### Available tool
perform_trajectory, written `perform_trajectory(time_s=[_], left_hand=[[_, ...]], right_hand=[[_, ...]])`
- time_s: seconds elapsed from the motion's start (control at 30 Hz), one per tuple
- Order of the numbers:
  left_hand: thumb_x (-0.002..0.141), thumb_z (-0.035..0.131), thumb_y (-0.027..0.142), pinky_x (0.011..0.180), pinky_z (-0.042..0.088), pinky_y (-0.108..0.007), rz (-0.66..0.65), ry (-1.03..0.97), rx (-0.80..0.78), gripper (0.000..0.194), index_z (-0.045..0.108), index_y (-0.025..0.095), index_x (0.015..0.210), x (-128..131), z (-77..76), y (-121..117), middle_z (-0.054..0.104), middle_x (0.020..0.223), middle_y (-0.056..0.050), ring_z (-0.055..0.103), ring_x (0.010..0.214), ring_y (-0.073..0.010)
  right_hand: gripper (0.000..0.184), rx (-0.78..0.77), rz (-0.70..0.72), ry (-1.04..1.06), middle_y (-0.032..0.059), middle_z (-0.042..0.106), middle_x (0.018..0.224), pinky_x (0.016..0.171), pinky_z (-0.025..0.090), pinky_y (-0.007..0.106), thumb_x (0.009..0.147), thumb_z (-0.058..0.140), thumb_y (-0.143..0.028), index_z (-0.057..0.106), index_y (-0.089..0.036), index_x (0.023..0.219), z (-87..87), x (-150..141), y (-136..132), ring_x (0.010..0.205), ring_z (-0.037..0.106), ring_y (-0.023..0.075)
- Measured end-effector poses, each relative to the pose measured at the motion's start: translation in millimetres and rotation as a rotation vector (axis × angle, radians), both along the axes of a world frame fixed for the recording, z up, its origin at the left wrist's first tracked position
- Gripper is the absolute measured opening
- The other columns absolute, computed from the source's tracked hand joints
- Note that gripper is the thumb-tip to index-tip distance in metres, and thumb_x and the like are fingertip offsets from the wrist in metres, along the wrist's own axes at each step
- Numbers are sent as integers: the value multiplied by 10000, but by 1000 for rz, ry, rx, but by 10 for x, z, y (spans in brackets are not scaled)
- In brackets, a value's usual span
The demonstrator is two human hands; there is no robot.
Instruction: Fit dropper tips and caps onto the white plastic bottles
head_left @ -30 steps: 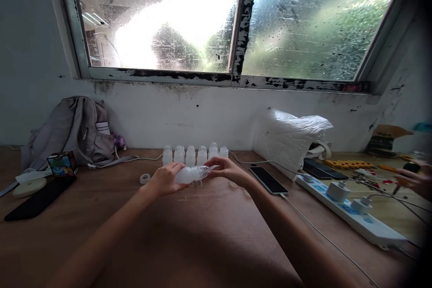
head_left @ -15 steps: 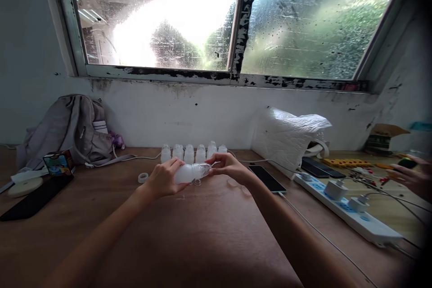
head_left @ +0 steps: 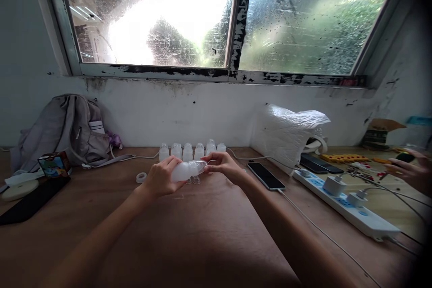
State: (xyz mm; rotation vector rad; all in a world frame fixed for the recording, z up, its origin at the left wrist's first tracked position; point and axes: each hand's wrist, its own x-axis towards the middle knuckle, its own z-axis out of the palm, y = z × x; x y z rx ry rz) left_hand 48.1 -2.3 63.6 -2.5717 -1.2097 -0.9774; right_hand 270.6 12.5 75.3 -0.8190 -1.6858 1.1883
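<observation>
My left hand (head_left: 162,178) is wrapped round a frosted white bottle (head_left: 181,171), held tilted on its side above the table. Its clear tapered top (head_left: 200,167) points right. At that tip, the fingers of my right hand (head_left: 223,165) are pinched on the clear top. Behind my hands stands a row of several similar frosted bottles (head_left: 188,150) with clear tops. A white ring (head_left: 141,177) lies left of my left hand, and a small clear ring-like piece (head_left: 196,180) rests below the held bottle.
A backpack (head_left: 72,130) leans at the left wall near a small box (head_left: 54,164). On the right are a phone (head_left: 266,176), a silvery padded bag (head_left: 281,137) and a power strip (head_left: 347,204) with cables. Another person's hand (head_left: 413,171) holds a tool at the far right.
The view has shifted slightly, so the scene sits a little further left. My hands keep the same hold on the bottle, and its clear top appears slightly turned.
</observation>
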Motion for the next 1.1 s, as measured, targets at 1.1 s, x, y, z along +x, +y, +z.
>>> perform_trajectory(time_s=[1.1], left_hand=[[680,461,555,795,395,-283,-81,57,-676,505,487,240,1074,-547,-113,514,523,1083,-51,481,985,-218]], right_hand=[[395,618,-866,-108,71,609,865,669,470,281,686,574,-361,531,-155,1020,805,160,959,762,575,154]])
